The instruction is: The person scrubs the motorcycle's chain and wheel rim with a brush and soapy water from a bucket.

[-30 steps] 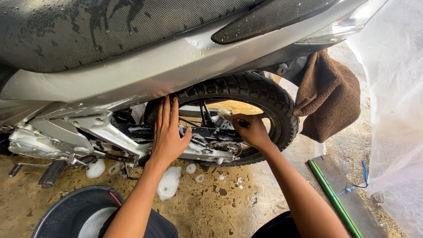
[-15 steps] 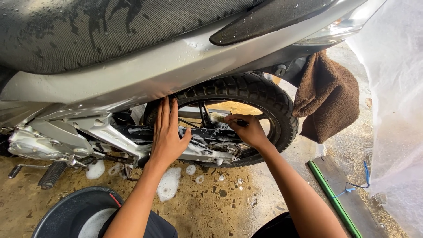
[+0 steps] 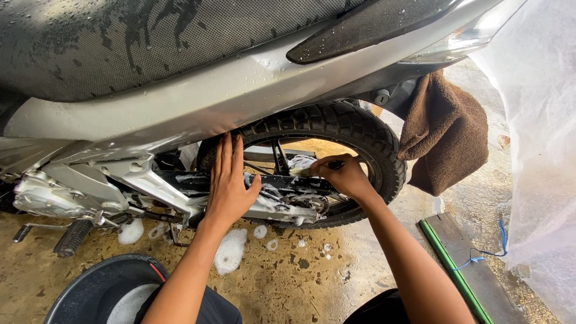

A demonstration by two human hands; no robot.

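Fingers of the left hand (image 3: 231, 191) press flat together on the soapy grey motorcycle swingarm (image 3: 282, 204), while the right hand (image 3: 342, 177) pinches one small brush (image 3: 309, 170) beside the black knobbly rear tyre (image 3: 336, 129), one brown towel (image 3: 447, 135) hanging near.

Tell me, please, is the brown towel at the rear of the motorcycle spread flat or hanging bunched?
Hanging bunched: the brown towel droops in folds from under the tail of the motorcycle, beside the rear tyre.

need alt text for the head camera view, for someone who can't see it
A person's right hand works a small brush into the soapy chain area by a motorcycle's rear tyre, while the left hand braces flat against the swingarm. A brown towel hangs off the tail; foam patches dot the wet floor beside a black basin.
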